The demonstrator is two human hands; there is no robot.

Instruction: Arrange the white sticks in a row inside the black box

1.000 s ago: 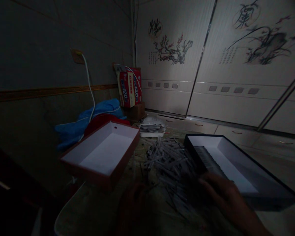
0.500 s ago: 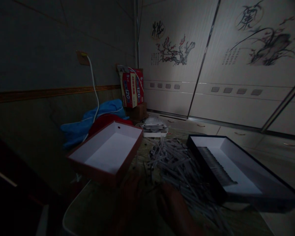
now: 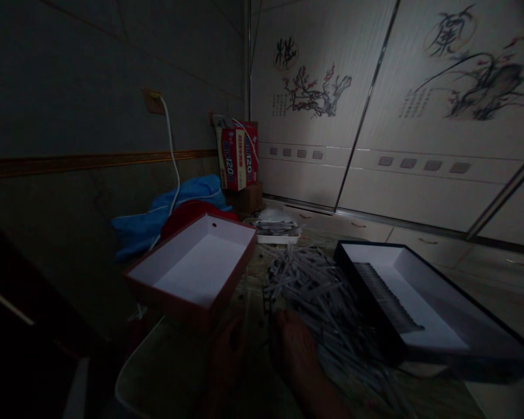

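Note:
In the dim head view my left hand (image 3: 226,352) is at the lower middle, fingers curled. A thin clear tube (image 3: 246,299) stands up from those fingers, its lower end lost in shadow. My right hand (image 3: 294,343) is a short way to the right, fingers bent and pressed together; what they hold, if anything, is too dark to make out. Small black pieces (image 3: 267,302) lie just beyond its fingertips. Beside it spreads a loose pile of clear thin tubes (image 3: 317,285).
An open red-brown box (image 3: 187,273) with a white inside stands left. On the right, a dark-rimmed box (image 3: 436,308) holds a row of tubes (image 3: 386,297). A white tray (image 3: 277,238) with more tubes is behind the pile. A white cord (image 3: 171,139) hangs from the wall.
My right hand has drawn slightly back and turned, its fingers more upright. The clear tube at my left hand shows more plainly now. The view has shifted slightly.

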